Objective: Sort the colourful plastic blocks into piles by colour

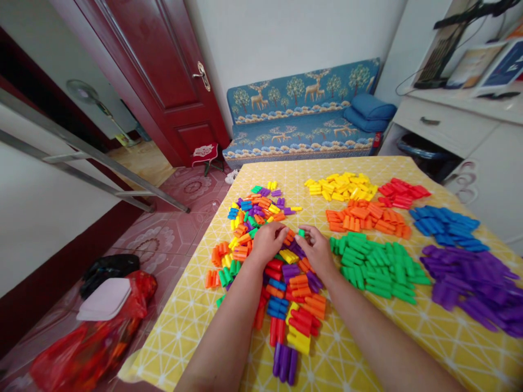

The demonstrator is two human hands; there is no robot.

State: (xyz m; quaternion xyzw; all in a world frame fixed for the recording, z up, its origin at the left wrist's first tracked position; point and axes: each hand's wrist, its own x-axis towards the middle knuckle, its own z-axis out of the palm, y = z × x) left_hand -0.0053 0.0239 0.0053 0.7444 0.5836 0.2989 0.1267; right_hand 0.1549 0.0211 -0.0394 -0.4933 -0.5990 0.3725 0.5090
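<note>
My right hand [315, 247] pinches a small green plastic building block [301, 233] between thumb and fingers. Beside it, my left hand [268, 240] is closed with its fingers curled down. An orange block [289, 237] shows right at its thumb; whether the fingers grip it, I cannot tell. Both hands are over a mixed heap of tube-shaped blocks in several colours, with red blocks [274, 268], yellow blocks [289, 256] and purple blocks [291, 271] just below them. Part of the heap is hidden under my left hand and forearm.
Sorted piles lie to the right: green [378, 264], orange [368, 216], yellow [343, 187], red [402, 192], blue [445, 226] and purple [469, 286]. They rest on a yellow patterned tablecloth [175, 337]. A blue sofa [286, 130] stands behind; a ladder [93, 152] leans at left.
</note>
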